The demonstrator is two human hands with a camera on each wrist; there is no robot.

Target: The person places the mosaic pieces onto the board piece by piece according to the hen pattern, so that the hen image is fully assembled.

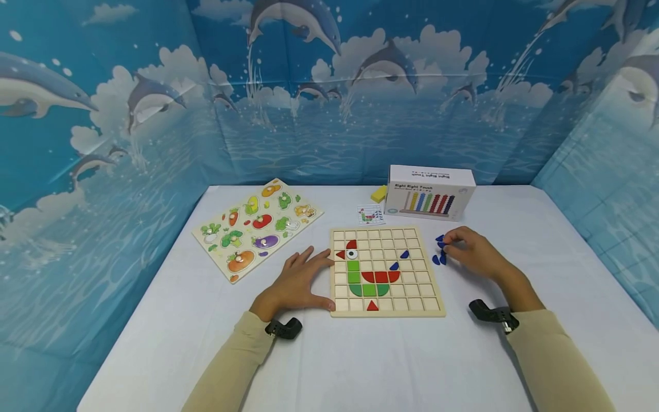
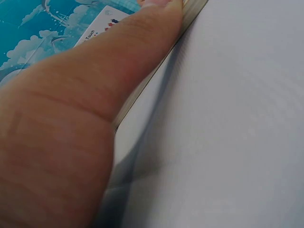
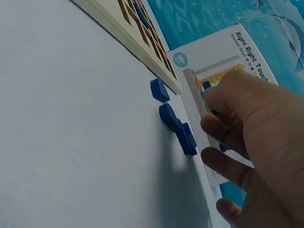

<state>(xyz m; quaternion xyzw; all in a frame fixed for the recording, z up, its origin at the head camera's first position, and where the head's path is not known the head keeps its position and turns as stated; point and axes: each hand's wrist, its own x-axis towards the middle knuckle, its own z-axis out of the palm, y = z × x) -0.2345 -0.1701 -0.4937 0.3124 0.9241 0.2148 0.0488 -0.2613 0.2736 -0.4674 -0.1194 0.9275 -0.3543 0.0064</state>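
A square wooden grid board [image 1: 412,303] lies on the table, with red, green and blue pieces set in a bird-like figure. Its eye tile [image 1: 352,253] sits at the upper left, and a red triangle [image 1: 372,306] is in the bottom row. My left hand [image 1: 298,283] rests at the board's left edge, fingers spread, the thumb [image 2: 142,38] along the near corner. Right of the board, my right hand [image 1: 476,254] pinches a small blue piece [image 3: 206,85] between thumb and finger. Below it are several loose blue pieces [image 3: 168,116], flat-sided with a curved edge.
Behind the board stand a white "Right Right Touch" box [image 1: 429,194], a yellow block [image 1: 378,194] and a small picture card [image 1: 370,214]. A vegetable puzzle board [image 1: 257,229] lies to the left. A dolphin-print cloth [image 1: 334,143] hangs around the table.
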